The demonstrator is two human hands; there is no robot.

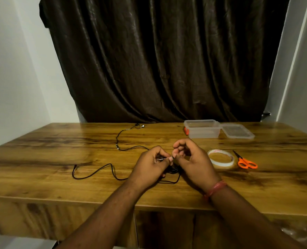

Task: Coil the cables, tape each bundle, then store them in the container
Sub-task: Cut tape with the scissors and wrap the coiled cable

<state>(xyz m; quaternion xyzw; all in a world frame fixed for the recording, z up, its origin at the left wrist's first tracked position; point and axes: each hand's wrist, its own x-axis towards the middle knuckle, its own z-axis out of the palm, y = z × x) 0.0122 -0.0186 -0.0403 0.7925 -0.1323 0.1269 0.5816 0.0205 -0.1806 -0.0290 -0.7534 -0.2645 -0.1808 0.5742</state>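
A thin black earphone cable [102,168] snakes over the wooden table [59,151], its earbuds [139,125] lying near the far edge. My left hand [151,164] pinches the cable's metal plug end. My right hand [190,160] touches the plug tip with thumb and finger, and a few black loops bunch beneath both hands. A roll of clear tape [220,159] lies just right of my right hand. The clear plastic container [202,129] stands open at the back right, with its lid [237,131] beside it.
Orange-handled scissors [245,161] lie to the right of the tape. A dark curtain [158,60] hangs behind the table, with white walls on both sides. The table's front edge runs just below my forearms.
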